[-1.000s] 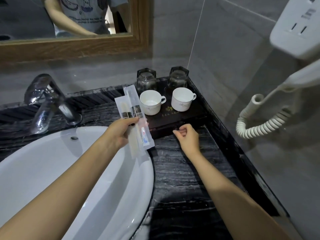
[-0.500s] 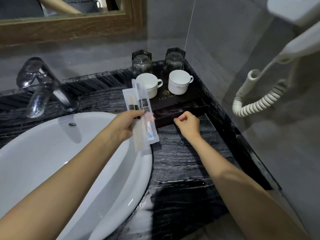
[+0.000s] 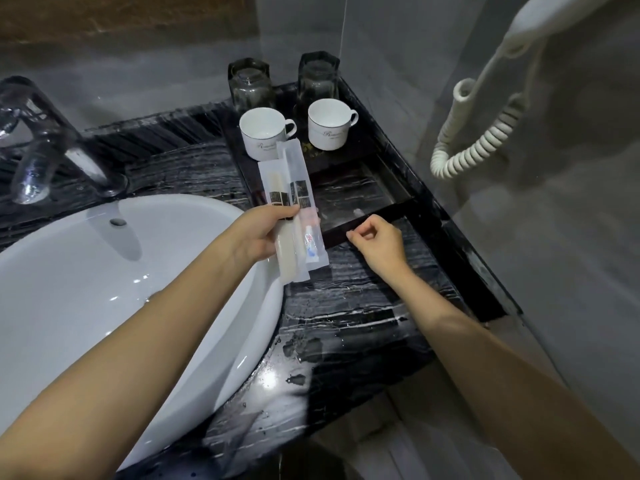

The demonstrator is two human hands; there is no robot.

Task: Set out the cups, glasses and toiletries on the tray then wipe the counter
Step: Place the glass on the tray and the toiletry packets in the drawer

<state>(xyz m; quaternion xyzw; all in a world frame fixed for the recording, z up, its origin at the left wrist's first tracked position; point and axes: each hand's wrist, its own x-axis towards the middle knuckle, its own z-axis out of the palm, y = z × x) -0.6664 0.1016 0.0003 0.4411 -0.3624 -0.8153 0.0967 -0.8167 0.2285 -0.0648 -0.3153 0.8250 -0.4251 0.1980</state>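
Note:
A dark tray (image 3: 367, 223) lies in the counter's far right corner. On its back half stand two white cups (image 3: 265, 136) (image 3: 329, 123), and behind them two upturned glasses (image 3: 251, 83) (image 3: 318, 77). My left hand (image 3: 261, 233) holds two clear toiletry packets (image 3: 294, 216) upright over the tray's left front corner; one packet shows a small toothpaste tube. My right hand (image 3: 379, 242) is loosely curled, fingertips at the tray's front rim; whether it pinches the rim or anything small I cannot tell. The tray's front half is bare.
A white basin (image 3: 104, 289) fills the left, with a chrome tap (image 3: 45, 147) behind it. The black marble counter (image 3: 346, 306) is wet and glossy. A white wall dryer with a coiled cord (image 3: 481, 140) hangs at the right, above the tray's edge.
The camera has tilted down, so the mirror is out of view. My left hand carried the packets slightly right, nearer the tray. My right hand stays at the tray's front rim.

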